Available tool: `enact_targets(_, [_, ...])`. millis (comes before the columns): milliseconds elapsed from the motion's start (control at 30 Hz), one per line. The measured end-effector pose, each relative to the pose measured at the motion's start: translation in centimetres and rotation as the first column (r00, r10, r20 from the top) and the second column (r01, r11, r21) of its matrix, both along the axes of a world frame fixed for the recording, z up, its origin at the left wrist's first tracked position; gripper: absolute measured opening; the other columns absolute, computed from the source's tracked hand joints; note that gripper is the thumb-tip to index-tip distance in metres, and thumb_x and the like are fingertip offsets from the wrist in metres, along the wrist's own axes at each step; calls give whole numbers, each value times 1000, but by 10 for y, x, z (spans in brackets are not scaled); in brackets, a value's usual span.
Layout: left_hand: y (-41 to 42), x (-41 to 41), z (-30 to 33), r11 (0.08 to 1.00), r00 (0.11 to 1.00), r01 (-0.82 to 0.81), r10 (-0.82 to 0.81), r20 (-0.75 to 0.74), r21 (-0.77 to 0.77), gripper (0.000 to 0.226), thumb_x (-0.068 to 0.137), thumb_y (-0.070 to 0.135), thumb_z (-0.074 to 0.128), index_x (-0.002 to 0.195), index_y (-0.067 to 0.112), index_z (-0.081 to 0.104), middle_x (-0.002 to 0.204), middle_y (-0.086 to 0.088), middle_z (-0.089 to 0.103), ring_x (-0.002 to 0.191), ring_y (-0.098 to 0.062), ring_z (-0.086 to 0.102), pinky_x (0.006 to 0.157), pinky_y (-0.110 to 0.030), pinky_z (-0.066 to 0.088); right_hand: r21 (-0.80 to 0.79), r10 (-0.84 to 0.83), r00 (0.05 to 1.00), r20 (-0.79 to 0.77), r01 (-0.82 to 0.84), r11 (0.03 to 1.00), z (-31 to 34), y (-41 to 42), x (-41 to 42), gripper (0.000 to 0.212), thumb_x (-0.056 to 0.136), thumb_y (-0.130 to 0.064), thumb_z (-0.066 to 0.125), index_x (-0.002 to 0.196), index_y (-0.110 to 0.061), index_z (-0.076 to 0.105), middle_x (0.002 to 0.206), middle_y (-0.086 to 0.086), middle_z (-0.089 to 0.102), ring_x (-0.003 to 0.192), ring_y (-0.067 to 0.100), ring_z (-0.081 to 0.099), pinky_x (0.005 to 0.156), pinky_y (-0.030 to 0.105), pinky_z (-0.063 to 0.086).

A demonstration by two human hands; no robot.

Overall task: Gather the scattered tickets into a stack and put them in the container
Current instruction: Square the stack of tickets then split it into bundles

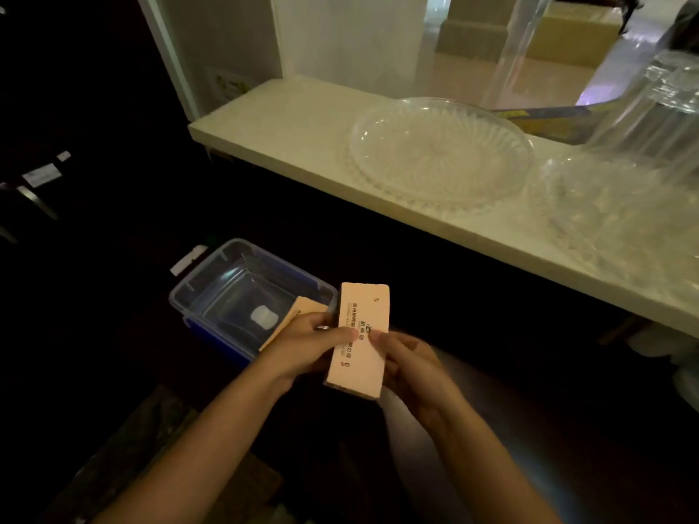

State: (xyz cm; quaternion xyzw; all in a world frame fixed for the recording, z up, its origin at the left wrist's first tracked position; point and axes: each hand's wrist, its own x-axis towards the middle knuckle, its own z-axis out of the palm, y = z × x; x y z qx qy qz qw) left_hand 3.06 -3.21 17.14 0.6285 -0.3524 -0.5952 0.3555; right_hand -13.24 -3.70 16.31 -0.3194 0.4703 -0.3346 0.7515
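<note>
A thick stack of pale pink tickets with dark printed text stands nearly upright in front of me, held from both sides. My left hand grips its left edge with the thumb on the printed face. My right hand holds the right edge and back. A further orange-pink ticket shows behind my left hand, over the container's near corner; whether my hand holds it I cannot tell. The clear plastic container with blue trim sits open just left of the stack on the dark surface.
A white counter runs across the back with a large clear glass plate, more clear glassware and stacked clear cups at the right. White paper slips lie in the dark at far left.
</note>
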Motion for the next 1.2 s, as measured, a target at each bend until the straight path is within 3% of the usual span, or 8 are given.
enact_targets(133, [-33, 74, 8, 998, 995, 16, -11, 103, -54, 21, 78, 11, 66, 95, 22, 61, 88, 3, 70, 73, -8, 69, 56, -24, 53, -243, 31, 976, -214, -84, 966, 4, -16, 53, 32, 88, -25, 57, 118, -15, 56, 103, 2, 71, 89, 9, 66, 61, 11, 51])
enact_targets(233, [-58, 134, 6, 999, 982, 33, -27, 186, -31, 19, 80, 7, 64, 84, 25, 59, 83, 5, 68, 69, -5, 67, 55, -23, 54, -573, -159, 616, -771, -564, 594, -8, -30, 69, 41, 92, -39, 44, 129, -23, 48, 135, 1, 49, 123, 11, 42, 100, 25, 38])
enact_targets(333, [-78, 176, -10, 992, 965, 95, -113, 238, 86, 19, 78, 9, 66, 87, 24, 58, 88, -1, 69, 83, -15, 66, 75, -35, 54, -319, -259, 265, -929, -928, 194, -27, -32, 83, 53, 92, -50, 21, 134, -26, 40, 149, 1, 34, 141, 20, 16, 116, 50, 0])
enact_targets(433, [-94, 192, -33, 966, 950, 168, -212, 228, 197, 21, 77, 9, 68, 88, 24, 58, 92, -4, 69, 89, -21, 66, 83, -42, 53, -114, -249, 100, -963, -993, 41, -38, -35, 94, 56, 92, -51, 17, 135, -22, 39, 149, 6, 34, 141, 26, 14, 106, 59, -16])
enact_targets(533, [-107, 197, -52, 936, 935, 209, -276, 223, 282, 27, 75, 11, 69, 99, 19, 59, 96, -4, 69, 88, -18, 65, 73, -34, 54, -34, -202, 27, -979, -999, 30, -43, -41, 101, 57, 91, -51, 14, 133, -23, 40, 146, 7, 38, 139, 27, 20, 105, 59, -22])
enact_targets(767, [-106, 197, -84, 843, 881, 296, -422, 212, 449, 26, 75, 16, 70, 97, 23, 58, 100, 0, 65, 102, -20, 54, 95, -40, 35, -17, -200, 5, -980, -998, 55, -46, -40, 105, 59, 88, -52, 11, 126, -25, 48, 137, 5, 49, 134, 27, 32, 103, 56, -23])
enact_targets(967, [-102, 187, -90, 877, 899, 309, -395, 187, 368, 23, 79, 17, 66, 99, 25, 59, 90, 7, 62, 91, -13, 52, 85, -34, 35, -14, -160, 1, -987, -996, 84, -43, -39, 105, 57, 89, -51, 14, 124, -24, 51, 133, 5, 54, 131, 26, 38, 106, 57, -17])
enact_targets(1200, [-97, 173, -99, 897, 817, 360, -436, 377, 257, 31, 83, 18, 61, 113, 11, 60, 116, -9, 66, 101, -19, 62, 86, -32, 49, -5, -153, -8, -988, -996, 89, -43, -39, 106, 59, 88, -51, 12, 126, -25, 48, 136, 4, 50, 133, 25, 34, 107, 59, -15])
